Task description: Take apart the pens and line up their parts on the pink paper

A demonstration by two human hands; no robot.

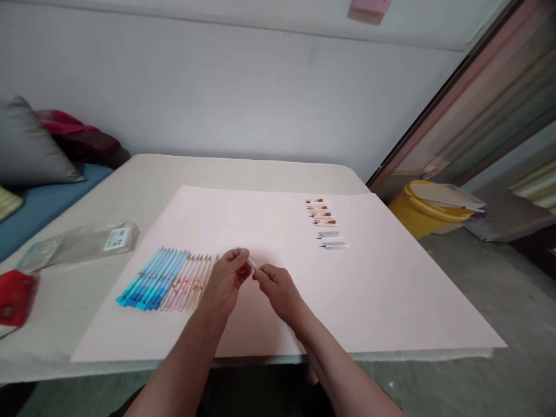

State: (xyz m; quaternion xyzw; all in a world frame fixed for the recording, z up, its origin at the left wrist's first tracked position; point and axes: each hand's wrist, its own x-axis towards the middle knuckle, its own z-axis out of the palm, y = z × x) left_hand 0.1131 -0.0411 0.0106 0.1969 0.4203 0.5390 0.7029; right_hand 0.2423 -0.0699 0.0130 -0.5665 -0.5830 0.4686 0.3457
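"What's pinched?"
"A slim white tube (252, 263), gripped by both my left hand (228, 278) and right hand (278, 288), over a smooth pale-pink sheet (391, 289)."
"Room?"
"It stretches rightward to a straight edge; slender blue pens (154, 278) lie leftward."

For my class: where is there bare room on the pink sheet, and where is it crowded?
Bare: the pink sheet from the short pieces and right hand out to its right edge; also beyond the left hand, left of those pieces. Crowded: front left, where blue pens and pink pens lie side by side, near that hand.
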